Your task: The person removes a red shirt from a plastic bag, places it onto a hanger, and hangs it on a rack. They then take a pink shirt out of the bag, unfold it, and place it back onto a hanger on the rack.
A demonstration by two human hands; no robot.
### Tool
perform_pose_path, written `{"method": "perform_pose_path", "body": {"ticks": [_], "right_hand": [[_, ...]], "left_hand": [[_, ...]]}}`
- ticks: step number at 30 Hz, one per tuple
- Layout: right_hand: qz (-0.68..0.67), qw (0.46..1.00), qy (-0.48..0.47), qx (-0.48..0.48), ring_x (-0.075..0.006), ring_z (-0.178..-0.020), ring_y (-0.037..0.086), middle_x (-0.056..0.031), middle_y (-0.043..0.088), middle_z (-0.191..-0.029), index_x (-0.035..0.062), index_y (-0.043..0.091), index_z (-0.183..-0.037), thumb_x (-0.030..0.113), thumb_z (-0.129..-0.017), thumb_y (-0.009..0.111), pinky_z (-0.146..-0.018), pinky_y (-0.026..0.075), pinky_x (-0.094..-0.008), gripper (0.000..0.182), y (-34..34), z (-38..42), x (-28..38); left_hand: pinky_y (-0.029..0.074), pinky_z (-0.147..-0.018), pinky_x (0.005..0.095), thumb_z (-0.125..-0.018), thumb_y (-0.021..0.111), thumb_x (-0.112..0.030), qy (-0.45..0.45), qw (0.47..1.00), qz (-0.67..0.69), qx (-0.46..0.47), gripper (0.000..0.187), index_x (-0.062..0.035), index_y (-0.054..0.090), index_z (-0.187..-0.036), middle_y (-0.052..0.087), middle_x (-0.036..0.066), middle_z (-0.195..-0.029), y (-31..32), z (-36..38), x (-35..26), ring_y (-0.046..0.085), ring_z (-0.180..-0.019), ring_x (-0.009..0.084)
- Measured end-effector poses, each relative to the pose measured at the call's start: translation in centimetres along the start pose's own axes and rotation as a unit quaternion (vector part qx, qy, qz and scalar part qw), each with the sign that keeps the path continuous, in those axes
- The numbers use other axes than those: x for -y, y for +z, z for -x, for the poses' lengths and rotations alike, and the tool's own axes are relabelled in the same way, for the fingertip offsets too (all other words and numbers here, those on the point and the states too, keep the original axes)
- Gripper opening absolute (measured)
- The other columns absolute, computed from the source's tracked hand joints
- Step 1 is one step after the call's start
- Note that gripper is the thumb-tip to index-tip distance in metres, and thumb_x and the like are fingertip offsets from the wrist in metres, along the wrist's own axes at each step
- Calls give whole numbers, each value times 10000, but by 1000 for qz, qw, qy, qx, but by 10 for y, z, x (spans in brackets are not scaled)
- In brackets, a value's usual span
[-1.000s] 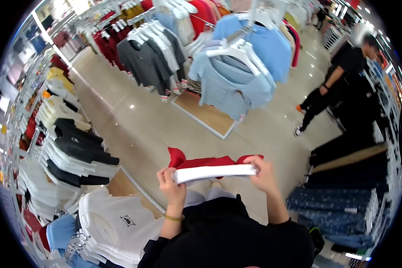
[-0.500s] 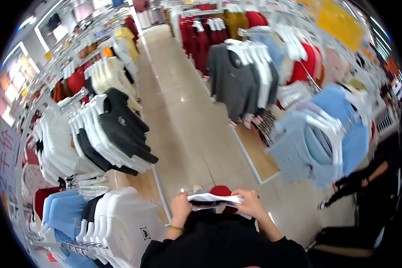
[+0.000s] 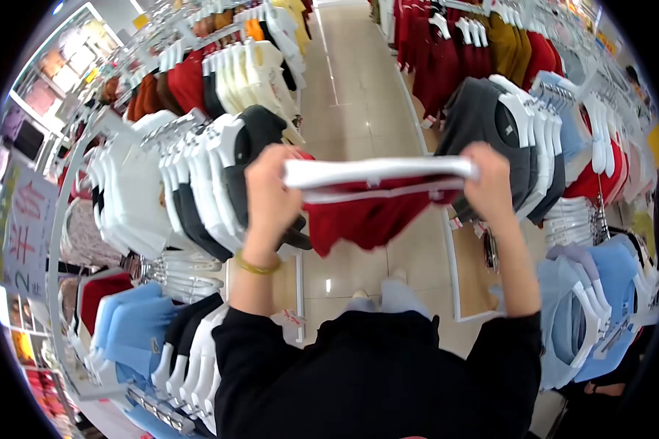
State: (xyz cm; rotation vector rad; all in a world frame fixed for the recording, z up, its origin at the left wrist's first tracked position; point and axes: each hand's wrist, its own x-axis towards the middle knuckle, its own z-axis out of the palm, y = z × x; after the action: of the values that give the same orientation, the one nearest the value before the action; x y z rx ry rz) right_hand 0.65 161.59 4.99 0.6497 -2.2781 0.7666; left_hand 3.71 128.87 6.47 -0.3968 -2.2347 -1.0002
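head view: inspection of both hands and what they hold.
- left hand [image 3: 272,194]: closed on one end of a white band [image 3: 373,170]; a yellowish bracelet [image 3: 258,265] is on that wrist.
- right hand [image 3: 490,179]: closed on the other end of the band.
- red garment [image 3: 359,223]: hangs from the band between the two hands, above the aisle floor [image 3: 337,102]. its exact type cannot be told; the band is blurred.
- change noted: compared with the preceding views, both hands are higher and wider apart in view, and the head has turned towards the aisle.
- meaning, as judged: the band is now drawn out along its width, with the red cloth hanging loose below.
- surroundings: a dark grey top [image 3: 468,121] hangs just beyond the right hand; light blue tops [image 3: 135,322] hang at lower left. another person's arm [image 3: 604,388] shows at lower right, apart from the held item.
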Motion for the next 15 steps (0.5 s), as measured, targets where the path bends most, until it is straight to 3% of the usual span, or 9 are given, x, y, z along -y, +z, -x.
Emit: {"method": "perform_pose_path", "body": {"ticks": [1, 3, 5, 8, 11, 12, 13, 15], "right_hand": [[-21, 1000, 3, 4, -362, -703, 571, -192, 562, -729, -23, 548, -762, -23, -645, 521, -627, 446, -367, 120, 2, -29, -12], [-50, 997, 48, 46, -290, -682, 574, -134, 561, -660, -25, 547, -738, 61, -681, 545, -635, 435, -337, 103, 6, -78, -46], [-204, 965, 142, 80, -153, -622, 513, -27, 539, -609, 1, 558, -689, 167, -741, 562, -586, 383, -277, 175, 24, -123, -86], [-393, 882, 215, 144, -19, -571, 376, 57, 515, -625, 74, 642, -724, 298, -814, 556, -508, 243, -215, 256, 32, -181, -115], [-452, 847, 246, 134, -35, -608, 503, 35, 583, -714, 38, 656, -870, 247, -830, 568, -539, 375, -180, 231, 45, -230, -134], [-496, 804, 292, 151, -79, -725, 599, -24, 640, -844, 18, 637, -981, 219, -830, 582, -676, 472, -198, 258, 49, -246, -148], [-541, 768, 301, 165, -126, -799, 630, -75, 651, -936, -5, 616, -1054, 212, -823, 598, -750, 499, -243, 318, 51, -260, -157], [-573, 732, 302, 210, -147, -838, 630, -94, 652, -972, -18, 610, -1082, 191, -815, 610, -772, 499, -270, 339, 63, -287, -192]], "left_hand": [[459, -628, 288, -593, 497, 103, -13, 999, 29, 8, 181, 7, 539, -740, 632, 128, -757, -2, -21, 1, 614, -705, 270], [447, -615, 233, -656, 533, 82, -130, 982, 94, 96, 168, -1, 592, -790, 656, 75, -773, -10, -63, 7, 613, -710, 158], [445, -631, 208, -722, 584, 23, -218, 933, 284, 47, 156, 4, 631, -869, 643, 39, -815, 0, -101, 18, 595, -730, 101], [467, -680, 218, -761, 610, -30, -246, 890, 377, 67, 220, 43, 619, -968, 645, 68, -879, 13, -169, 51, 604, -745, 116], [500, -737, 249, -769, 587, -40, -263, 886, 379, 46, 244, 50, 613, -995, 654, 114, -916, 35, -230, 50, 635, -809, 170], [512, -761, 271, -777, 570, -40, -261, 887, 378, 55, 250, 56, 606, -1005, 653, 125, -927, 41, -248, 57, 640, -828, 189], [516, -766, 279, -783, 558, -32, -273, 881, 383, 51, 254, 64, 597, -1015, 650, 129, -936, 51, -265, 60, 640, -831, 189], [515, -762, 275, -787, 549, -23, -285, 882, 372, 42, 256, 66, 592, -1023, 649, 128, -944, 69, -295, 78, 640, -825, 187]]}}
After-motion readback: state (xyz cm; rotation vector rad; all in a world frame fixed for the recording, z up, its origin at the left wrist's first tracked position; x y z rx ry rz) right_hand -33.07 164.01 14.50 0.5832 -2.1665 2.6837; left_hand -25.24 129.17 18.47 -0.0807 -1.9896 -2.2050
